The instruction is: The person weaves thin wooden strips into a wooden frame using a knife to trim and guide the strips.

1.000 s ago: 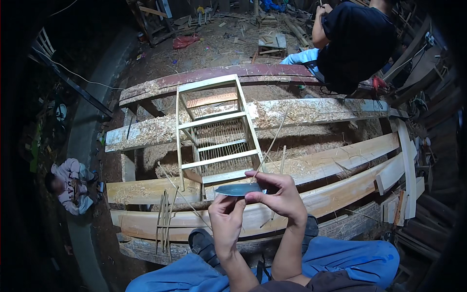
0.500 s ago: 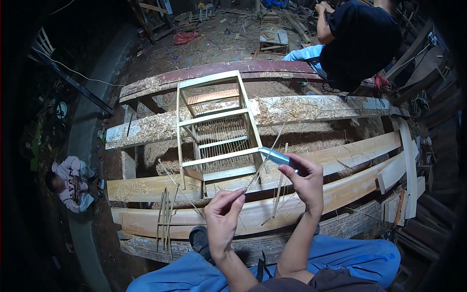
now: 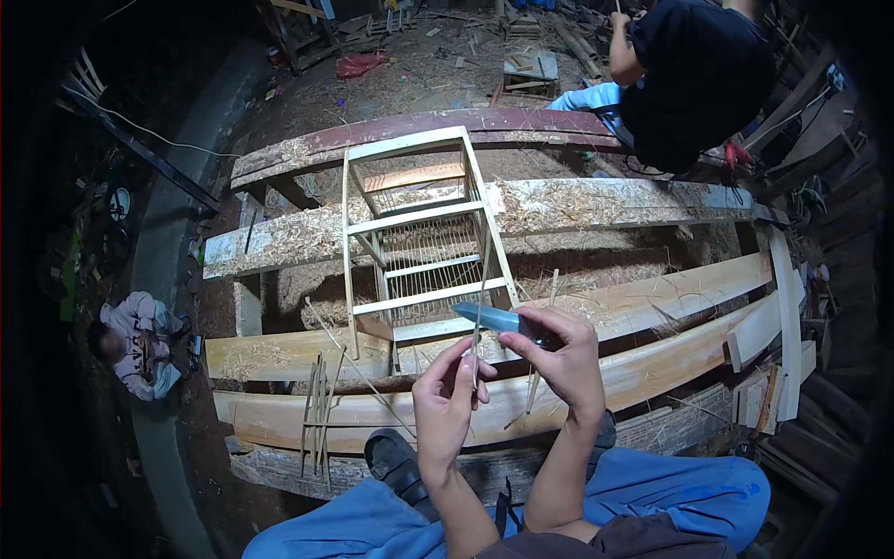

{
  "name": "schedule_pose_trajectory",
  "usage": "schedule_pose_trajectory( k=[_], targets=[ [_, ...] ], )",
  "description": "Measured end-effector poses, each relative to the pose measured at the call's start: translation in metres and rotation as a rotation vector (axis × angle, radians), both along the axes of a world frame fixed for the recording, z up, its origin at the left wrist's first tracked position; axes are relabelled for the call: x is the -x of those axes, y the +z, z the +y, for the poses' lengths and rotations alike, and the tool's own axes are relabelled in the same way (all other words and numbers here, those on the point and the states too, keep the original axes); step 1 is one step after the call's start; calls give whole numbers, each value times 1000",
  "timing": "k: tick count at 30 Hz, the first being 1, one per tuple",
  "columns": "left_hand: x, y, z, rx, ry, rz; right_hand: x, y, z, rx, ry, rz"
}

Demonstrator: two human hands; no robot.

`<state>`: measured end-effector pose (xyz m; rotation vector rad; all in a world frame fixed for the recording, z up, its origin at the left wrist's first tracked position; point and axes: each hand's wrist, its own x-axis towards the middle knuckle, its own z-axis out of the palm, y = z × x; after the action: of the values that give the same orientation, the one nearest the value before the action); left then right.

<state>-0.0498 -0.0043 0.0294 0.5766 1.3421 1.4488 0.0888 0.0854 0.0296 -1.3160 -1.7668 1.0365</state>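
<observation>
Between finger and thumb, my left hand (image 3: 443,405) pinches a thin wooden stick (image 3: 484,272) that stands almost upright in front of me. My right hand (image 3: 566,363) is closed round the handle of a knife (image 3: 484,317). Its blue-grey blade points left and crosses the stick just above my left fingertips. Beyond both hands, a light wooden frame (image 3: 414,224) with rows of thin rods rests across the planks. Several loose thin sticks (image 3: 317,415) lie on the near planks to the left of my left hand.
Long planks (image 3: 643,354) run left to right with gaps between them. Wood shavings cover the middle plank (image 3: 596,200). A person in a dark shirt (image 3: 698,84) sits at the far right, and another in a light top (image 3: 135,349) is at the far left.
The knife has moved left and its blade now lies across the stick. The stick has swung from a rightward slant to nearly upright. Both hands have come closer together.
</observation>
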Motion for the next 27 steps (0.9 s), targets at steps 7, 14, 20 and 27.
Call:
schedule_pose_trajectory(
  k=[7,14,20,27],
  targets=[
    [10,-2,-3,40,43,-104,12,1,-3,51,155,33],
    [16,6,-13,13,34,19,10,-3,6,-96,22,78],
    [20,9,-18,63,-15,25,-3,-14,18,-142,-148,99],
    [12,4,-9,84,-28,62,5,-37,15,-224,-238,112]
  ],
)
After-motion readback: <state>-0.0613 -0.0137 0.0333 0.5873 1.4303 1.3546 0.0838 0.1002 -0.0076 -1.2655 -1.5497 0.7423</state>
